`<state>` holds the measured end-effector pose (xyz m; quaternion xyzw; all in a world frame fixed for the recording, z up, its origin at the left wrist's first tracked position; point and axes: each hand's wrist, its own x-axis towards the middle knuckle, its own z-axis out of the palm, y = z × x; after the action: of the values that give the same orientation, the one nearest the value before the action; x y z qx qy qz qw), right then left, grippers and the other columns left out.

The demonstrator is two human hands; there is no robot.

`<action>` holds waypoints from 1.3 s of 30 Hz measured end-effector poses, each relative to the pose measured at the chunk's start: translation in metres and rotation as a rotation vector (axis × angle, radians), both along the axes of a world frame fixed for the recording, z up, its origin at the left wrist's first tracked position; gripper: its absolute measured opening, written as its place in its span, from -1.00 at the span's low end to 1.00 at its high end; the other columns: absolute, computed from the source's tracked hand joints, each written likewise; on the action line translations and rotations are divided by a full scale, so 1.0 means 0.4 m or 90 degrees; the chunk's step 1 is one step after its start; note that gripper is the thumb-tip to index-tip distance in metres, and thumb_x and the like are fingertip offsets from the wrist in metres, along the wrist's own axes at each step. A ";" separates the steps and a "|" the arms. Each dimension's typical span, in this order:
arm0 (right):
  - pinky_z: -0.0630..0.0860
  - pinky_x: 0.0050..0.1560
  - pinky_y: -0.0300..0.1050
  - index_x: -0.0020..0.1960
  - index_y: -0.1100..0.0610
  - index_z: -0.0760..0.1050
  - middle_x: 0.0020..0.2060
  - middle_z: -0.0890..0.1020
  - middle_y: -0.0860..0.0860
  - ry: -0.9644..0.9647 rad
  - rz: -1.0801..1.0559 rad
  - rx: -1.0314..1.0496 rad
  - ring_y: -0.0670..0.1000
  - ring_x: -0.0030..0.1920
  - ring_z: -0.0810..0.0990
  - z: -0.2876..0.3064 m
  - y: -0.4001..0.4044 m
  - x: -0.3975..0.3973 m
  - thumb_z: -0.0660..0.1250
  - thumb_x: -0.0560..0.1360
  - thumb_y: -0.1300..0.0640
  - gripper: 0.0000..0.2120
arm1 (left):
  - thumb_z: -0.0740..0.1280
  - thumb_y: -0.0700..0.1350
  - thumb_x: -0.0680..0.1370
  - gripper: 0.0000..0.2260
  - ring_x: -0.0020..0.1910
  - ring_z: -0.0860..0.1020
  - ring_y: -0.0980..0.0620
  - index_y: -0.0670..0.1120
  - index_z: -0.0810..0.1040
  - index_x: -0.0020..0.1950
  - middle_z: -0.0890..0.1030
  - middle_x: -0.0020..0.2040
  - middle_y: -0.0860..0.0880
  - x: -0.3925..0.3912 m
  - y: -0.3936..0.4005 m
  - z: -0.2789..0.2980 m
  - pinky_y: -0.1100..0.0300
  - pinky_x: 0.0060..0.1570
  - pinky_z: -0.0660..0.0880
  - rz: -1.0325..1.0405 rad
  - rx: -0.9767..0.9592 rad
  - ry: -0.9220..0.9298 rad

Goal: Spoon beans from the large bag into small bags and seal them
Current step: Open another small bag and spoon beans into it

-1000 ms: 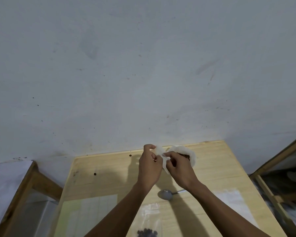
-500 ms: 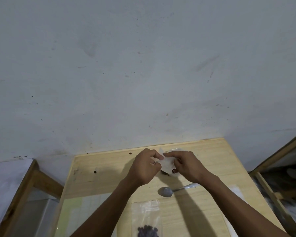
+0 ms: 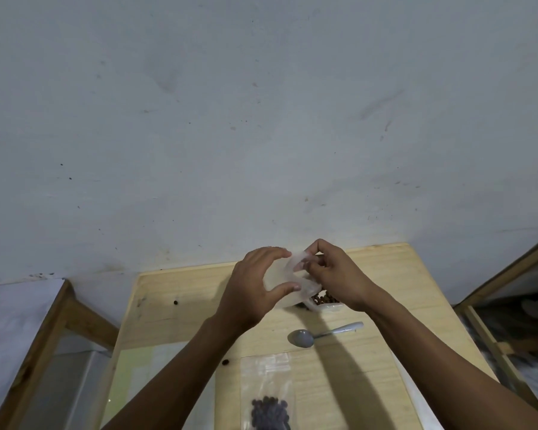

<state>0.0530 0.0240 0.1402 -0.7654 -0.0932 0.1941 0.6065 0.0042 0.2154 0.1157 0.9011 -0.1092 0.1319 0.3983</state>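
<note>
Both hands work at the far end of a light wooden table point(image 3: 385, 274). My left hand point(image 3: 255, 287) curls thumb and fingers around the mouth of a clear plastic large bag point(image 3: 292, 280). My right hand point(image 3: 333, 274) pinches the same bag's rim from the right. Brown beans point(image 3: 323, 298) show in the bag under my right wrist. A metal spoon point(image 3: 305, 336) lies on the table nearer to me, untouched. A small clear bag point(image 3: 267, 386) lies flat at the near edge with dark beans point(image 3: 269, 414) in its bottom.
A grey wall point(image 3: 261, 119) rises directly behind the table. A loose bean point(image 3: 175, 302) and another loose bean point(image 3: 225, 362) lie on the wood. A pale sheet point(image 3: 156, 380) covers the near left. Wooden frames stand at left point(image 3: 44, 336) and right point(image 3: 503, 274).
My hands have spread apart and widened the bag's mouth. The bag has come lower toward the table, with its beans now showing under my right wrist.
</note>
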 end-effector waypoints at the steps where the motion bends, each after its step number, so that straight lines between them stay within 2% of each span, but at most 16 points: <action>1: 0.45 -0.49 -0.28 0.03 0.29 0.39 -0.21 0.68 0.08 0.022 -0.007 0.009 -0.10 -0.45 0.57 -0.003 0.001 -0.002 0.14 0.61 0.37 -0.93 | 0.50 0.15 0.42 -0.58 0.25 0.46 0.25 0.09 0.56 0.23 0.56 0.20 0.26 -0.001 0.000 -0.005 0.11 0.24 0.44 0.000 0.002 -0.011; 3: 0.47 -0.48 -0.26 0.06 0.32 0.42 -0.30 0.65 0.05 0.076 -0.010 0.037 -0.07 -0.45 0.56 -0.018 -0.005 -0.004 0.17 0.60 0.36 -0.92 | 0.51 0.11 0.42 -0.65 0.19 0.51 0.22 0.07 0.60 0.17 0.60 0.13 0.22 -0.003 -0.001 -0.016 0.08 0.19 0.47 -0.005 -0.001 -0.026; 7: 0.62 -0.07 -0.01 0.17 0.28 0.52 -0.04 0.68 0.17 0.249 0.018 0.187 0.12 -0.10 0.64 -0.057 -0.055 0.007 0.31 0.58 0.17 -0.77 | 0.48 0.12 0.42 -0.67 0.10 0.57 0.18 0.03 0.62 0.12 0.64 0.07 0.18 -0.006 0.016 -0.044 0.06 0.10 0.53 -0.003 -0.007 -0.005; 9: 0.57 -0.11 -0.05 0.16 0.30 0.56 -0.08 0.65 0.15 0.274 -0.008 0.171 0.10 -0.12 0.61 -0.109 -0.099 0.009 0.28 0.60 0.11 -0.73 | 0.48 0.13 0.41 -0.65 0.11 0.57 0.18 0.04 0.62 0.13 0.63 0.09 0.20 -0.011 0.034 -0.063 0.07 0.12 0.54 0.001 0.003 0.030; 11: 0.49 -0.22 -0.03 0.00 0.29 0.62 -0.21 0.64 0.10 0.186 -0.020 -0.025 0.07 -0.21 0.57 -0.178 -0.133 -0.004 0.31 0.59 0.15 -0.80 | 0.53 0.08 0.41 -0.65 0.19 0.54 0.20 0.04 0.62 0.14 0.60 0.10 0.23 -0.018 0.046 -0.081 0.15 0.17 0.49 0.010 0.024 0.074; 13: 0.51 -0.16 0.06 -0.07 0.24 0.65 -0.24 0.65 0.07 0.055 0.013 -0.262 0.09 -0.21 0.60 -0.251 -0.150 -0.027 0.35 0.53 0.21 -0.87 | 0.54 0.03 0.42 -0.67 0.20 0.51 0.21 0.03 0.62 0.15 0.60 0.11 0.21 -0.024 0.049 -0.095 0.30 0.13 0.42 0.022 0.042 0.115; 15: 0.50 -0.04 -0.02 0.02 0.14 0.65 -0.15 0.62 0.02 -0.052 0.056 -0.442 0.09 -0.07 0.62 -0.304 -0.151 -0.058 0.31 0.51 0.21 -0.84 | 0.53 0.06 0.42 -0.67 0.10 0.54 0.21 0.06 0.62 0.15 0.63 0.12 0.17 -0.027 0.051 -0.107 0.36 0.08 0.43 0.031 0.043 0.145; 17: 0.47 -0.01 -0.07 0.14 0.06 0.60 -0.02 0.54 0.01 -0.139 0.094 -0.542 0.08 0.04 0.55 -0.340 -0.149 -0.082 0.28 0.54 0.14 -0.78 | 0.51 0.10 0.42 -0.68 0.05 0.57 0.22 0.10 0.62 0.14 0.64 0.10 0.19 -0.030 0.051 -0.118 0.27 0.09 0.50 0.034 0.037 0.171; 19: 0.46 -0.03 -0.08 0.16 0.03 0.57 0.04 0.49 0.01 -0.194 0.115 -0.613 0.07 0.10 0.47 -0.375 -0.158 -0.094 0.24 0.58 0.07 -0.79 | 0.50 0.12 0.42 -0.69 0.03 0.58 0.22 0.10 0.63 0.12 0.65 0.07 0.21 -0.035 0.049 -0.124 0.24 0.08 0.51 0.040 0.025 0.187; 22: 0.45 -0.08 -0.05 0.08 0.03 0.59 0.02 0.51 0.02 -0.246 0.127 -0.659 0.09 0.08 0.46 -0.409 -0.174 -0.098 0.30 0.55 0.04 -0.84 | 0.52 0.09 0.41 -0.70 0.01 0.59 0.23 0.08 0.64 0.11 0.63 0.03 0.26 -0.045 0.049 -0.129 0.32 0.04 0.47 0.057 0.010 0.192; 25: 0.42 -0.23 -0.06 -0.13 0.05 0.57 -0.14 0.54 0.00 -0.310 0.126 -0.706 0.09 -0.09 0.52 -0.417 -0.173 -0.097 0.46 0.41 0.09 -0.91 | 0.52 0.11 0.41 -0.69 -0.01 0.57 0.28 0.08 0.64 0.11 0.58 -0.01 0.34 -0.051 0.056 -0.134 0.41 0.00 0.42 0.064 0.000 0.200; 27: 0.40 -0.10 -0.04 -0.02 0.07 0.53 -0.04 0.52 0.02 -0.315 0.160 -0.734 0.10 0.01 0.49 -0.417 -0.169 -0.098 0.32 0.52 0.11 -0.93 | 0.49 0.14 0.41 -0.66 -0.02 0.56 0.31 0.06 0.64 0.13 0.57 -0.01 0.36 -0.051 0.061 -0.133 0.44 -0.01 0.40 0.067 -0.008 0.195; 29: 0.36 0.00 -0.02 0.08 0.08 0.50 0.03 0.51 0.03 -0.313 0.172 -0.718 0.11 0.08 0.46 -0.417 -0.173 -0.102 0.19 0.58 0.09 -0.85 | 0.47 0.15 0.40 -0.63 -0.01 0.56 0.27 0.03 0.65 0.15 0.59 0.02 0.29 -0.049 0.063 -0.130 0.46 -0.02 0.38 0.069 -0.010 0.192; 35: 0.45 -0.28 -0.06 -0.11 -0.05 0.56 -0.20 0.54 -0.08 -0.357 0.177 -0.655 0.05 -0.18 0.54 -0.422 -0.177 -0.122 0.19 0.45 -0.04 -0.81 | 0.46 0.18 0.40 -0.59 0.03 0.60 0.18 0.01 0.64 0.17 0.67 0.09 0.14 -0.046 0.057 -0.144 0.40 0.00 0.43 0.072 0.002 0.206; 37: 0.43 -0.21 -0.05 -0.09 -0.02 0.55 -0.16 0.54 -0.05 -0.354 0.177 -0.664 0.07 -0.12 0.53 -0.419 -0.167 -0.122 0.23 0.47 0.00 -0.86 | 0.49 0.14 0.43 -0.62 0.04 0.60 0.17 0.02 0.64 0.18 0.67 0.10 0.13 -0.046 0.057 -0.147 0.32 0.03 0.48 0.073 0.004 0.210; 39: 0.37 -0.04 -0.05 0.03 0.03 0.53 -0.01 0.51 -0.02 -0.312 0.185 -0.690 0.09 0.03 0.47 -0.413 -0.157 -0.120 0.20 0.55 0.06 -0.85 | 0.48 0.14 0.43 -0.63 0.04 0.60 0.17 0.02 0.64 0.18 0.67 0.11 0.13 -0.045 0.056 -0.150 0.28 0.04 0.50 0.070 0.006 0.210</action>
<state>0.0051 -0.0388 -0.0250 -0.9668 -0.2214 0.1131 0.0589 -0.0140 0.2378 0.0558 0.9170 0.0063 0.0034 0.3988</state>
